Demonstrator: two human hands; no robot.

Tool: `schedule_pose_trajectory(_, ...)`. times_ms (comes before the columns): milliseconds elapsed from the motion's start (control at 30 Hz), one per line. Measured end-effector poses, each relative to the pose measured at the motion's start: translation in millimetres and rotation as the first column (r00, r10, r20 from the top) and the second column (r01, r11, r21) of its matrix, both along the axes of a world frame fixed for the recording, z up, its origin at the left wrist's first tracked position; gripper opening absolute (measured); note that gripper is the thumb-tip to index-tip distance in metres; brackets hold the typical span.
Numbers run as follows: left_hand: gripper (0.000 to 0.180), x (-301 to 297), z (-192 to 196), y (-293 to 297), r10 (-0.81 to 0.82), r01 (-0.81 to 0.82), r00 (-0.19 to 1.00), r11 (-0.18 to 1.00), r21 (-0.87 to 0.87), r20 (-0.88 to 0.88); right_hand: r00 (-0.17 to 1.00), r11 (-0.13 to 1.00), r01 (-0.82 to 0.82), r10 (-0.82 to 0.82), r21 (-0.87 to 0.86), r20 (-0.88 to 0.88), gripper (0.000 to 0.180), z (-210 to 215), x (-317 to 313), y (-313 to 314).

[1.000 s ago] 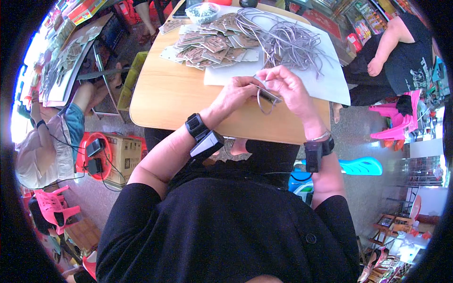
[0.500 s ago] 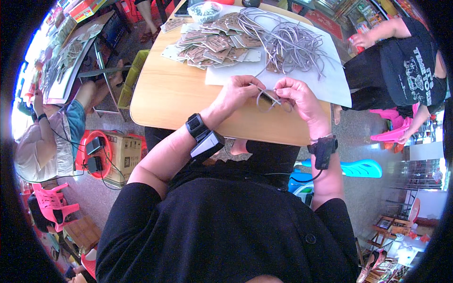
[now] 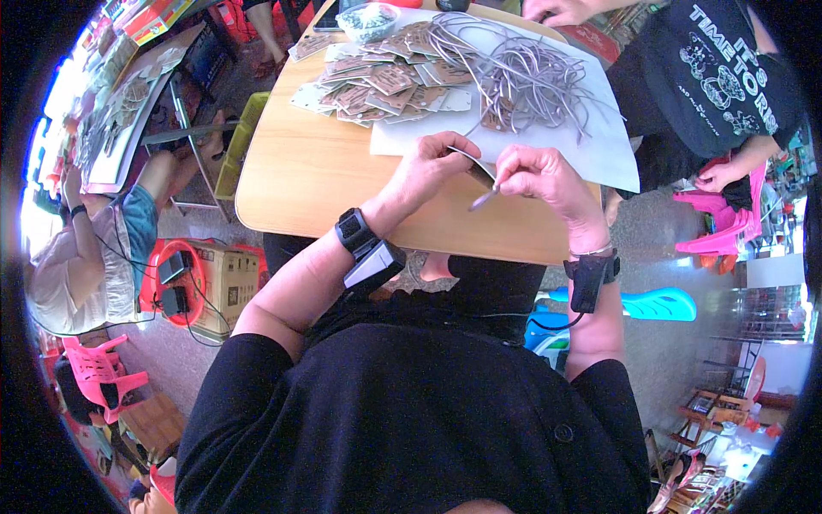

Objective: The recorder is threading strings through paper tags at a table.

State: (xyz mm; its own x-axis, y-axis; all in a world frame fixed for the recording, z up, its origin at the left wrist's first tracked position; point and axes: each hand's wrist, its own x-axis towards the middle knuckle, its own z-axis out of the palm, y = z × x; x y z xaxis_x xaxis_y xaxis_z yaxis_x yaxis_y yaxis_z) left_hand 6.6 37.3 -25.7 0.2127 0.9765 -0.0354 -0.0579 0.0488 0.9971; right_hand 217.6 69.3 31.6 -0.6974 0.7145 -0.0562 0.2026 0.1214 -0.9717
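Note:
My left hand (image 3: pixel 434 164) is closed over the near edge of the table, pinching a thin flat piece (image 3: pixel 476 163) seen nearly edge-on, pale on top with a dark side. It looks like one of the tags in the pile, but its face is hidden. Close beside it, my right hand (image 3: pixel 541 176) is closed on a grey cord (image 3: pixel 484 200), whose short bent part sticks out below the fingers. Whether the cord passes through the flat piece cannot be made out. Beyond my hands lie a heap of brown and white flat tags (image 3: pixel 390 79) and a tangle of grey cords (image 3: pixel 535 77).
A white sheet (image 3: pixel 402 141) lies under the cords on the wooden table (image 3: pixel 278 171). At the far edge stands a clear bowl (image 3: pixel 370 23) of small pale-green pieces. A person in a black shirt (image 3: pixel 719 77) stands at the right; another person (image 3: pixel 86 265) sits left.
My right hand has turned and shifted slightly, and the open cord loops between my hands have become a short bent length. The person on the right has leaned closer, one hand now at the table's far corner.

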Motion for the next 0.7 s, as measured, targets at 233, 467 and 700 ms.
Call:
schedule_pose_trajectory(233, 0.013, 3, -15, 5, 0.038, -0.01, 0.996, 0.942, 0.335, -0.076, 0.976, 0.934, 0.196, -0.216, -0.297, -0.036, 0.008, -7, -10, -5)
schedule_pose_trajectory(467, 0.02, 4, -11, 4, 0.098, -0.027, 0.99, 0.847, 0.531, -0.105, 0.989, 0.973, 0.128, -0.14, -0.194, -0.05, 0.01, -3, 0, -6)
schedule_pose_trajectory(700, 0.023, 5, -5, 1, 0.146, 0.0, 0.972, 0.785, 0.619, -0.185, 0.925, 0.899, 0.335, -0.371, 0.281, 0.084, 0.006, 2, -18, -25)
